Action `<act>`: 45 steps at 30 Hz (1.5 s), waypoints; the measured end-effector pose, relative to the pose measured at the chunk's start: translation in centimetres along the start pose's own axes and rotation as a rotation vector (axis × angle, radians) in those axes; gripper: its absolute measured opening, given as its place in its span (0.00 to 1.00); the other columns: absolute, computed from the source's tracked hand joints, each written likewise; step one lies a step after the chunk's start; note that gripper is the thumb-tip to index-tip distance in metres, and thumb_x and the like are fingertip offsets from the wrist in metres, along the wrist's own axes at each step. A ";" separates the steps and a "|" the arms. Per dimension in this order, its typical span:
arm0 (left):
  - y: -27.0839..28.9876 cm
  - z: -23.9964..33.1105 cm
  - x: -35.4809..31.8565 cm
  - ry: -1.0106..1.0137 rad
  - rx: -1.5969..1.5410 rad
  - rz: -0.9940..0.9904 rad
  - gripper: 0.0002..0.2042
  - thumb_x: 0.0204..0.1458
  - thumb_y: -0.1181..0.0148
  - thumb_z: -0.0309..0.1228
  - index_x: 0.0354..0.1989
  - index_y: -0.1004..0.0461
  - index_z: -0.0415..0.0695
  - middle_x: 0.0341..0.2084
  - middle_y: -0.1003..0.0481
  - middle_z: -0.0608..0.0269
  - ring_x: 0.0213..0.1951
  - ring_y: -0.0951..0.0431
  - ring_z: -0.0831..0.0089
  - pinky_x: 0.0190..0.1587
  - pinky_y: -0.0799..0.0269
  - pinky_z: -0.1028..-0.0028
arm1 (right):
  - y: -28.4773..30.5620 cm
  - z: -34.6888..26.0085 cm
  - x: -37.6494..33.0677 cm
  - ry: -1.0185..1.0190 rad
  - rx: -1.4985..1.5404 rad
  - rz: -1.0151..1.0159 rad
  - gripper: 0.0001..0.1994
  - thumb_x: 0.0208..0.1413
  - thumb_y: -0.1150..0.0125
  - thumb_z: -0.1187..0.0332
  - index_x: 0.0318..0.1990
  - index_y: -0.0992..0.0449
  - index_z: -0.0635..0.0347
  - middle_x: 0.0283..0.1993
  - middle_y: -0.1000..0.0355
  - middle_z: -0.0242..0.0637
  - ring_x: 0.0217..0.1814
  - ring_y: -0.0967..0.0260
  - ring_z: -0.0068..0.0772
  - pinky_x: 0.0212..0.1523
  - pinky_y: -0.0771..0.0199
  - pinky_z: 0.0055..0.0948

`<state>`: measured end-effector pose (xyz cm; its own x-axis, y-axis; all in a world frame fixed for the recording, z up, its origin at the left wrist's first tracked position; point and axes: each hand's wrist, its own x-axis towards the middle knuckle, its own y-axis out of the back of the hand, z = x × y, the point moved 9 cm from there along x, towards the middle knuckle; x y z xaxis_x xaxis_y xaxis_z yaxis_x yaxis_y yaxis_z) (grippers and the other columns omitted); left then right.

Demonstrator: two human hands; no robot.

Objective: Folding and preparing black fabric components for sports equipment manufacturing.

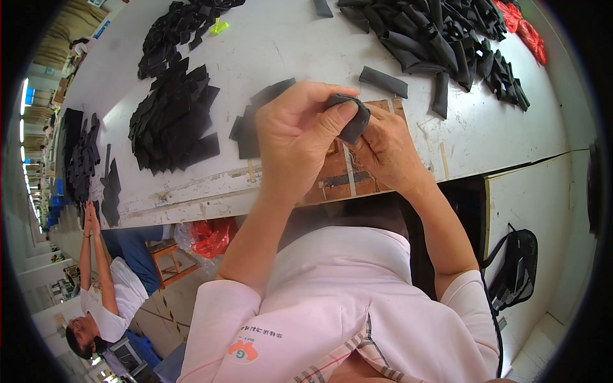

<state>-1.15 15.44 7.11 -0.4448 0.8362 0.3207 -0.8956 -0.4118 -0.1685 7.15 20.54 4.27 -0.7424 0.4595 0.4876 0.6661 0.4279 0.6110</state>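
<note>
Both of my hands hold a small piece of black fabric (353, 131) above the table's near edge. My left hand (295, 124) pinches it, the thumb lying across its front and the fingers behind. From the other side my right hand (388, 143) grips the same piece, its fingertips partly hidden behind it. The fabric is bent over at the top. Below my hands is a worn brown board (332, 171) set at the table edge. Several flat black fabric pieces (246, 134) lie beside my left wrist. A folded black strip (383, 82) rests just beyond my right hand.
Flat black pieces are heaped at left (169, 121), tube-like black pieces (434, 38) at far right. A red plastic bag (527, 38) lies behind them on the white table (268, 48). A black mesh bag (516, 268) hangs at right. Another person (105, 293) works at left.
</note>
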 end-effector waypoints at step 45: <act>8.4 -12.8 0.0 -0.026 1.451 0.155 0.02 0.38 0.52 0.24 0.17 0.34 0.41 0.22 0.32 0.54 0.29 0.31 0.56 0.31 0.34 0.62 | -4.2 9.1 -7.4 -0.816 0.889 0.021 0.20 0.56 0.59 0.54 0.23 0.33 0.61 0.16 0.39 0.29 0.17 0.44 0.17 0.18 0.43 0.17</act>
<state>-8.57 16.65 -6.21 -0.5216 0.7500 0.4067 -0.0541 -0.5048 0.8615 10.57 22.45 -7.61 -0.6804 0.6919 -0.2416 0.7324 0.6532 -0.1920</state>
